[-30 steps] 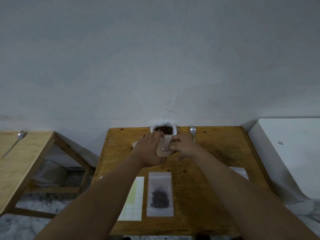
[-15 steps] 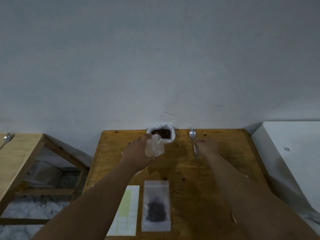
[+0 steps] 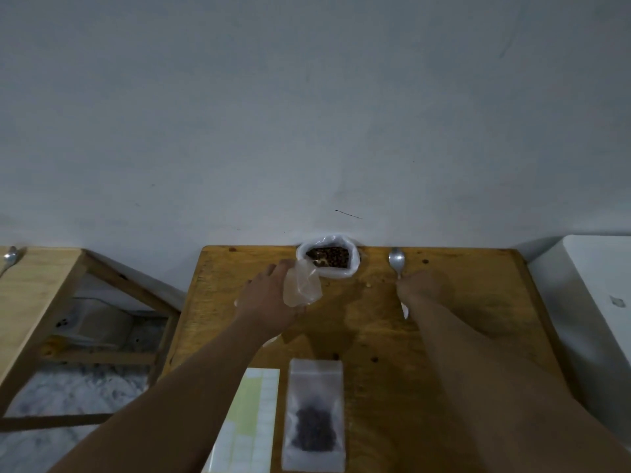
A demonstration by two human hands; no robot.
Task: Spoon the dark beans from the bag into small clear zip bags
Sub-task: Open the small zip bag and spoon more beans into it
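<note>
Table [image 3: 375, 302] – worn matt wood; spoon [image 3: 396, 259] – shiny metal; zip bag [image 3: 302, 285] – clear glossy plastic.

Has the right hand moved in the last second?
Yes. The right hand went right, from in front of the bean bag to the spoon handle.

- Right of the bean bag [image 3: 327, 262], the spoon [image 3: 396, 259] shows you only its bowl. Your right hand [image 3: 418, 286] covers the handle, and you cannot tell whether the fingers grip it.
- Just left of the bean bag and a little nearer you, your left hand [image 3: 271, 300] holds the empty zip bag [image 3: 304, 285], which hides its fingertips.
- Well nearer you than the bean bag, the label sheet [image 3: 254, 421] is cut by the bottom edge and overlapped by your left forearm.
- Far left of the bean bag, a second spoon [image 3: 10, 257] runs off the left edge.
</note>
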